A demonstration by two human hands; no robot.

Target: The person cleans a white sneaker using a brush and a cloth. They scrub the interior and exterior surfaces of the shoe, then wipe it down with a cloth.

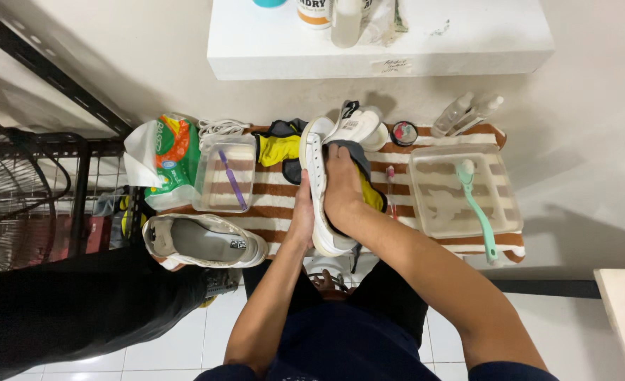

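While the left hand (pixel 302 215) cups the white leather sneaker (pixel 324 185) from beneath, right hand (pixel 342 185) fingers press a grey cloth (pixel 358 156) against it; a loosened grip could drop the sneaker toward the clear water tray (pixel 445 212) beside them.

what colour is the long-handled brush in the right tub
Mint green brush, seen from the head view.

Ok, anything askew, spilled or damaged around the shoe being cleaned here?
Nothing spilled or damaged shows. Only slightly untidy: the mint brush pokes its handle over the rim of the right tray, and the second sneaker hangs off the striped towel's front edge. The left hand and right hand hold the white sneaker on its side.
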